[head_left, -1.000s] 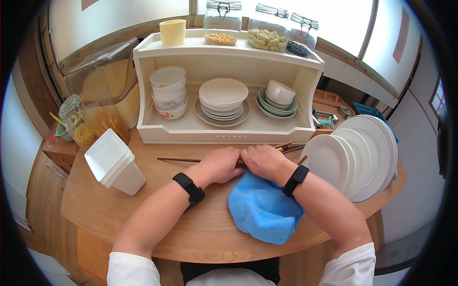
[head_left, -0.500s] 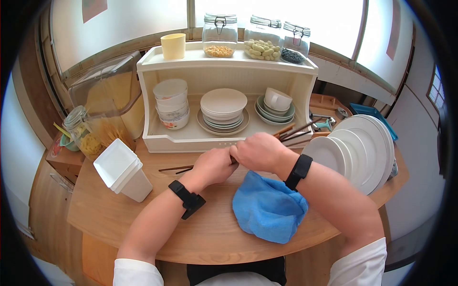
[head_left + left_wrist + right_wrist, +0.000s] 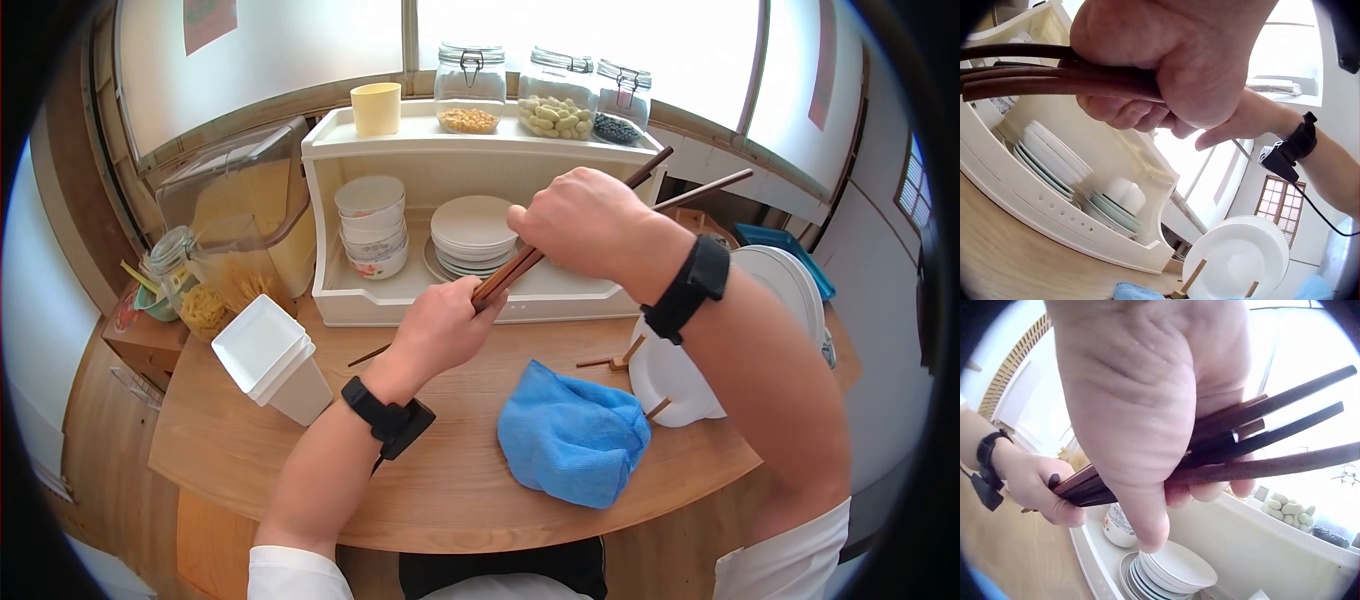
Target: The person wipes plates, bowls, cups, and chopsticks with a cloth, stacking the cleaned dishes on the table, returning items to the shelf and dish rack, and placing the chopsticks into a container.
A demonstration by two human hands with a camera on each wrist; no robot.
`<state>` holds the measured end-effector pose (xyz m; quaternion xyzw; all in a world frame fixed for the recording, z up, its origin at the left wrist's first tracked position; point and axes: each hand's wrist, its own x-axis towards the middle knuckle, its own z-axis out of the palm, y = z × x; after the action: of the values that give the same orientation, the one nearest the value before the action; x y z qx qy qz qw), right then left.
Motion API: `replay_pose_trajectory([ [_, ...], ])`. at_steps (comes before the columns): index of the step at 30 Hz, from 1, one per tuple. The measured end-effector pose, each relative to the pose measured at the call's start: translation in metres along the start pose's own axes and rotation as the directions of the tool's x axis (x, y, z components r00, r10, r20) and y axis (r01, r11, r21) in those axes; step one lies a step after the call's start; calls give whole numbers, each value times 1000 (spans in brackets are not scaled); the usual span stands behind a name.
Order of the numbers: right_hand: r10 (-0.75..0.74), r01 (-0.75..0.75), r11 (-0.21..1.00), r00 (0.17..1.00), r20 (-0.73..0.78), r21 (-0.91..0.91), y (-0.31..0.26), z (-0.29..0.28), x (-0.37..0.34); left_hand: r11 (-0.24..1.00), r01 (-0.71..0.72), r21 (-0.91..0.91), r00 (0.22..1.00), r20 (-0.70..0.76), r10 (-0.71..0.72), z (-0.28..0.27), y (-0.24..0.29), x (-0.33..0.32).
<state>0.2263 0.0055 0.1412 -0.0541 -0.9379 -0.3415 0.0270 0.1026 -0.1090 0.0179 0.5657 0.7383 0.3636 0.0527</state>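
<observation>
Both hands hold one bundle of dark brown chopsticks (image 3: 515, 272), lifted above the table and slanting up to the right. My left hand (image 3: 440, 325) has its fingers curled round the lower end; a thin tip pokes out beneath it. Higher up, my right hand (image 3: 590, 225) grips the same bundle, and several chopstick ends fan out past its fingers in the right wrist view. The palm of the right hand (image 3: 1129, 394) hides the bundle's middle there. A crumpled blue cloth (image 3: 570, 435) lies on the table below the hands.
A cream shelf (image 3: 450, 313) behind the hands holds bowls (image 3: 372, 235) and stacked plates (image 3: 472, 222), with glass jars (image 3: 470, 95) and a yellow cup (image 3: 376, 110) on top. Large white plates (image 3: 675, 385) stand in a wooden rack (image 3: 620, 363) at right. Nested white containers (image 3: 285, 375) lean at left.
Both hands have risen from low over the table beside the cloth, the right one higher and further right. The chopsticks went from nearly level to steeply slanted. The cloth has stayed on the table.
</observation>
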Motion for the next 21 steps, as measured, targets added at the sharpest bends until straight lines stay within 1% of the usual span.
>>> replay_pose_trajectory([
  [1,21,-21,1000,999,28,11,2,-9,-3,1000,-2,0,1000,-5,2,-1,0,0],
  [3,41,-41,999,999,21,32,8,-16,-8,996,-80,-38,995,-65,78,-4,1,-2],
  [6,81,-80,995,997,-17,53,21,-26,-19,995,-93,-41,992,-84,89,-9,1,-4],
  [8,142,-142,990,990,11,8,37,-35,-28,995,-88,-50,992,-94,83,-12,-4,-8],
  [9,145,-145,989,989,11,8,45,-37,-33,995,-83,-62,992,-102,77,-14,-7,-9],
  [10,230,-230,973,973,-7,28,54,-38,-37,994,-87,-61,992,-100,80,-16,-8,-10],
  [11,313,-312,949,949,-20,51,61,-36,-42,995,-24,-96,998,-68,18,-19,-9,-13],
  [12,312,-311,949,950,-18,55,64,-33,-46,991,42,-127,998,-37,-47,-20,-10,-16],
  [14,409,-389,911,897,-167,141,70,-28,-51,987,64,-150,997,-36,-70,-21,-11,-19],
  [16,434,-405,897,882,-182,178,72,-22,-48,982,81,-172,996,-31,-87,-22,-11,-20],
  [18,410,-316,907,816,-407,279,77,-14,-44,971,66,-229,993,-79,-86,-21,-12,-19],
  [19,412,-317,906,815,-407,282,77,-18,-43,972,66,-226,993,-78,-85,-22,-10,-18],
  [21,492,-342,867,704,-511,364,73,-39,-37,952,24,-305,985,-158,-76,-28,-4,-16],
])
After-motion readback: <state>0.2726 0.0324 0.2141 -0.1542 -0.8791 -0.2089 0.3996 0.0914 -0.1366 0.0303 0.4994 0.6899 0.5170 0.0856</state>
